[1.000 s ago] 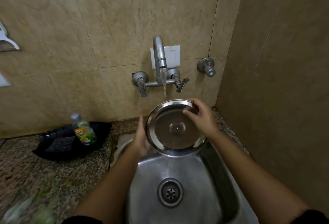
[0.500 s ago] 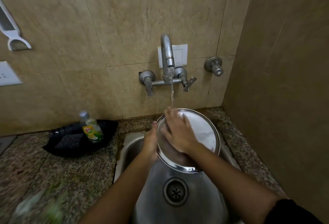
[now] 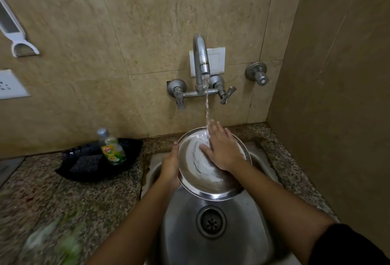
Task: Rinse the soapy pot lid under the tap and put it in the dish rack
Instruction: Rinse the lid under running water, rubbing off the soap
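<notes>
Pot lid [image 3: 202,182]: rigid steel, soapy, likely slippery; grip at rim.
Left hand [image 3: 171,167]: fingers grasping rim.
Right hand [image 3: 223,151]: fingers released, flat on lid.

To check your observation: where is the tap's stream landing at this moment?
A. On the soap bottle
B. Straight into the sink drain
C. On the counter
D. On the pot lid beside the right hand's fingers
D: the stream strikes the pot lid by the right hand.

Dim, warm light coming from above; counter [image 3: 42,212] blurring at lower left; tile lines bowing at edges; sink [image 3: 242,233] catching soft glare.
</notes>
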`<state>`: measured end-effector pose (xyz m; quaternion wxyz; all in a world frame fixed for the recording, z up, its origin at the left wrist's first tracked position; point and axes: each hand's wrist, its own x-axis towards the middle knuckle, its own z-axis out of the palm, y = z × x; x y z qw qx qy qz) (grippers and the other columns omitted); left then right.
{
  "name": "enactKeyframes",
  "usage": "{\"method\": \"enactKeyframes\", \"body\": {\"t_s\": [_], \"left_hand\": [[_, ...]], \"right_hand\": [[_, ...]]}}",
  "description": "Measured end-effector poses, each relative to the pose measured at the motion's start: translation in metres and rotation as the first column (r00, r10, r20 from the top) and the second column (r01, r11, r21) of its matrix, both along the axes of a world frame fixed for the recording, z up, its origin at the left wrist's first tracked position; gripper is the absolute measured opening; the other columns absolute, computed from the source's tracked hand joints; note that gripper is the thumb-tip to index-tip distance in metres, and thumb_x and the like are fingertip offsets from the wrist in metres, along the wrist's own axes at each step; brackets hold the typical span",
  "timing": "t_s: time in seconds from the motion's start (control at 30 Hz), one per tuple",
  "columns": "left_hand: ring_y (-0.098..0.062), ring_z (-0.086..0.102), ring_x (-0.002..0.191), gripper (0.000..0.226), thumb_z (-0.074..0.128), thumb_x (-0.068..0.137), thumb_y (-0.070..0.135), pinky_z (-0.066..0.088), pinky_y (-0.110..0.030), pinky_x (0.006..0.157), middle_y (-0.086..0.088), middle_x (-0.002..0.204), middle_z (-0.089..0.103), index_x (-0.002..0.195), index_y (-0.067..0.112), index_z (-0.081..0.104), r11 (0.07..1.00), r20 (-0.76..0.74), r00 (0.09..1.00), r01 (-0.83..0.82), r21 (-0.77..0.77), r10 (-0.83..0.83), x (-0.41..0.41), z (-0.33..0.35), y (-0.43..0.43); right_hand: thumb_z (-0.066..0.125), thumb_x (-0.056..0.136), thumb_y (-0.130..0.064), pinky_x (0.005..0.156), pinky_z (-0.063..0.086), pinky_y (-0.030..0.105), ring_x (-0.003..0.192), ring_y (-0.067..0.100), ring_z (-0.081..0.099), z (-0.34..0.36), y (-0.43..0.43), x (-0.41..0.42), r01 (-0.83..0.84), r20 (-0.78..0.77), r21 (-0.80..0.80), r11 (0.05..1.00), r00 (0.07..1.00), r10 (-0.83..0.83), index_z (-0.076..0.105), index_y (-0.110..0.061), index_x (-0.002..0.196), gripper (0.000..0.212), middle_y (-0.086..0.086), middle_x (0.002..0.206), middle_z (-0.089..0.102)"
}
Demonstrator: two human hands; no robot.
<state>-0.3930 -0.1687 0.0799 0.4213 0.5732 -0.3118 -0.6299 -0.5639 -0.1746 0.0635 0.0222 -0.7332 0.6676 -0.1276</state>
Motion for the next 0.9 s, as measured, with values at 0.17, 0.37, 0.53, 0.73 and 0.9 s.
{"method": "enactKeyframes", "body": {"t_s": [0.17,0.37,0.53,0.73,0.9], "left_hand": [[-0.031,0.064,0.1,0.057,0.038,0.096,0.051,0.049,-0.039,0.087,-0.022,0.116,0.066,0.112,0.003,0.064,0.997,-0.143,0.99,0.033,0.076,-0.022,-0.002,0.007,-0.001],[-0.032,0.064,0.088,0.051,0.042,0.098,0.04,0.051,-0.038,0.074,-0.019,0.095,0.067,0.114,-0.004,0.061,0.99,-0.114,0.993,-0.02,0.138,0.036,0.002,0.011,-0.003],[-0.026,0.066,0.086,0.066,0.028,0.097,0.056,0.054,-0.034,0.066,-0.018,0.103,0.07,0.119,0.002,0.06,0.975,-0.084,0.992,0.111,0.192,-0.096,0.009,0.01,-0.006],[-0.016,0.057,0.086,0.046,0.038,0.1,0.039,0.042,-0.024,0.07,-0.005,0.121,0.059,0.131,0.008,0.051,0.999,0.03,0.998,0.049,-0.004,-0.049,0.011,0.01,-0.001],[-0.019,0.07,0.065,0.034,0.04,0.1,0.032,0.054,-0.023,0.043,-0.008,0.079,0.075,0.104,0.006,0.062,0.991,-0.184,0.974,0.132,-0.015,-0.133,0.011,0.017,0.005]], "right_hand": [[0.031,0.097,-0.054,0.12,0.005,0.041,0.148,0.011,-0.005,0.017,0.031,0.038,-0.434,0.138,0.184,0.882,0.9,0.414,-0.002,-0.02,0.152,0.074,-0.001,0.162,-0.005],[0.057,0.088,-0.033,0.099,0.046,0.039,0.131,0.015,0.045,0.033,0.077,0.014,-0.453,-0.031,0.081,0.888,0.889,0.457,0.038,-0.03,0.142,0.057,-0.005,0.148,0.044],[0.054,0.091,-0.014,0.075,0.055,0.038,0.088,0.017,0.066,0.055,0.07,0.005,-0.161,0.197,-0.191,0.968,0.96,0.198,0.064,-0.025,0.115,0.028,-0.001,0.102,0.071],[0.057,0.089,-0.01,0.072,0.05,0.04,0.075,0.033,0.061,0.054,0.038,-0.023,0.266,0.971,0.223,0.938,0.027,-0.238,0.07,-0.007,0.086,0.014,0.021,0.083,0.066],[0.057,0.088,-0.018,0.076,0.053,0.042,0.086,0.034,0.064,0.032,0.043,-0.035,0.135,0.843,0.445,0.885,-0.395,-0.364,0.068,-0.006,0.095,0.017,0.016,0.087,0.07]]}}
